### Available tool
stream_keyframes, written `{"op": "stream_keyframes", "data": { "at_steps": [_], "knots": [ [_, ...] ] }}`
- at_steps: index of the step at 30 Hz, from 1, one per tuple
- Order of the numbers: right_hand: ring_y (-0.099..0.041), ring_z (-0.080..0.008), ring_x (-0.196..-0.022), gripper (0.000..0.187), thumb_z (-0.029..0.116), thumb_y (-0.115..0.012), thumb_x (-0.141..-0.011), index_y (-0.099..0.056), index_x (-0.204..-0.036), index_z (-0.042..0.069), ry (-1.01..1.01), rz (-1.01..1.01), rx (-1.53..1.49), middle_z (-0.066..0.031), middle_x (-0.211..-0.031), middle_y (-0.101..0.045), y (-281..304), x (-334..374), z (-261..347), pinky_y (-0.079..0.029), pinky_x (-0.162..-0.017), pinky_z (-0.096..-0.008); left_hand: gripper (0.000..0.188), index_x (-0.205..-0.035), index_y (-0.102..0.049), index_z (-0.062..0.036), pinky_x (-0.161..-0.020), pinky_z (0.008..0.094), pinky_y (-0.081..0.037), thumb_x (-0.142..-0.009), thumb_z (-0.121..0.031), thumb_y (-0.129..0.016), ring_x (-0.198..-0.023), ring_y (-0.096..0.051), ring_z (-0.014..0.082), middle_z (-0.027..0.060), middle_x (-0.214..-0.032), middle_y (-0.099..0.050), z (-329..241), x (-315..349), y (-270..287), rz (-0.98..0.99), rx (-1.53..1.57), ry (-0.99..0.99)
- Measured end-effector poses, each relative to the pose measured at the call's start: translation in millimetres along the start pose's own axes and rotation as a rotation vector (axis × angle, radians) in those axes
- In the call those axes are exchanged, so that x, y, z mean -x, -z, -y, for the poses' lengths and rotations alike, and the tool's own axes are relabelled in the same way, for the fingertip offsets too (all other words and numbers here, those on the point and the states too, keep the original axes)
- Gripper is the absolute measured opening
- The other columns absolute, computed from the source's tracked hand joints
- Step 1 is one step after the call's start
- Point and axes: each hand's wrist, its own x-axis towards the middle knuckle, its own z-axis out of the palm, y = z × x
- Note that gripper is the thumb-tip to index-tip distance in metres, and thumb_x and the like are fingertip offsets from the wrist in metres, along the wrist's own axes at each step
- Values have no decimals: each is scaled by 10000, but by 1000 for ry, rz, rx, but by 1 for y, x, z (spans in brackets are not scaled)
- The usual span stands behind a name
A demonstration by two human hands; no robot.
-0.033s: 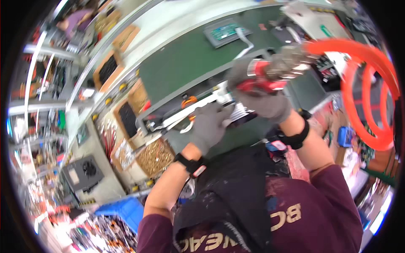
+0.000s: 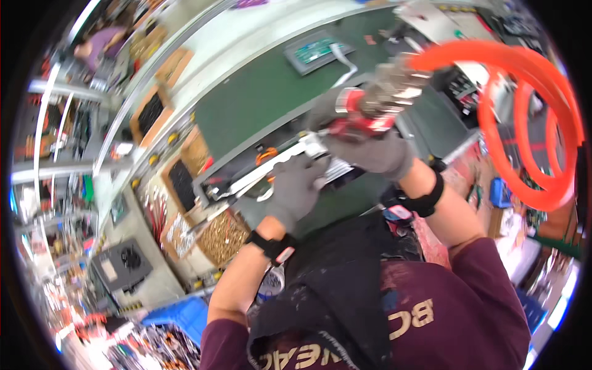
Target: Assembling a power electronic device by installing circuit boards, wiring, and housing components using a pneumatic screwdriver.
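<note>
My right hand (image 2: 374,155), in a grey glove, is wrapped round a red and silver air screwdriver (image 2: 365,116). The tool's lower end is hidden by the hand. An orange coiled air hose (image 2: 481,54) runs off its silver end. Close by on the left, my grey-gloved left hand (image 2: 297,186) has its fingers curled at white parts in a long dark grey housing (image 2: 246,151); what they grip is hidden. Inside the housing lie a white strip (image 2: 262,171) and an orange coil (image 2: 266,155). A white ribbed piece (image 2: 337,168) shows between my hands.
Behind the housing, a panel with a green circuit board (image 2: 317,49) lies on the green worktop (image 2: 240,108). At left stand a box of brass-coloured screws (image 2: 223,239), a box of black parts (image 2: 180,180) and a dark grey box (image 2: 121,265). A person (image 2: 103,44) is at far left.
The whole view has shifted slightly left. The screwdriver's silver end and the hose have moved left and a little up, so the tool stands steeper. Both hands stay at the housing.
</note>
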Motion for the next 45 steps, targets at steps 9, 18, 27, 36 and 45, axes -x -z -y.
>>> {"op": "stream_keyframes", "data": {
  "at_steps": [9, 18, 27, 36, 45],
  "knots": [
    [-638, -229, -802, 387, 143, -670, -802, -475, -1117, 31, -246, -619, -66, -165, -969, -616, 127, 63, 71, -535, -697, -339, 318, -1061, -655, -151, -701, 388, -483, -797, -329, -665, -830, -609, 288, 86, -886, -596, -66, -98, 95, 211, -21, -223],
    [-586, -175, -727, 268, 166, -676, -751, -557, -914, -9, -684, -1176, 327, -107, -832, -570, 198, 213, 95, -497, -645, -300, 549, -1356, -456, -180, -1010, 408, -398, -869, -405, -573, -1271, -438, 290, 77, -1382, -451, -238, -326, -107, 788, -393, -715],
    [-575, -179, -649, 270, 41, -607, -708, -515, -960, 7, -620, -1429, 478, -117, -820, -557, 200, 289, 76, -515, -599, -319, 612, -1352, -420, -199, -1030, 562, -266, -847, -513, -565, -1367, -280, 320, 130, -1449, -379, -286, -334, -260, 543, -362, -361],
    [-605, -214, -753, 350, -63, -619, -647, -494, -951, 56, -623, -1374, 377, -123, -871, -599, 195, 312, 69, -522, -657, -323, 426, -1190, -579, -161, -853, 496, -457, -844, -409, -558, -1052, -618, 302, 148, -1132, -645, -285, -361, -268, 509, -426, -424],
    [-603, -214, -753, 312, -30, -607, -678, -488, -955, 50, -649, -1385, 405, -123, -839, -593, 190, 311, 86, -520, -659, -330, 344, -1104, -641, -135, -835, 406, -493, -809, -313, -634, -977, -639, 296, 132, -1064, -669, -284, -344, -240, 455, -241, -361]
  ]
}}
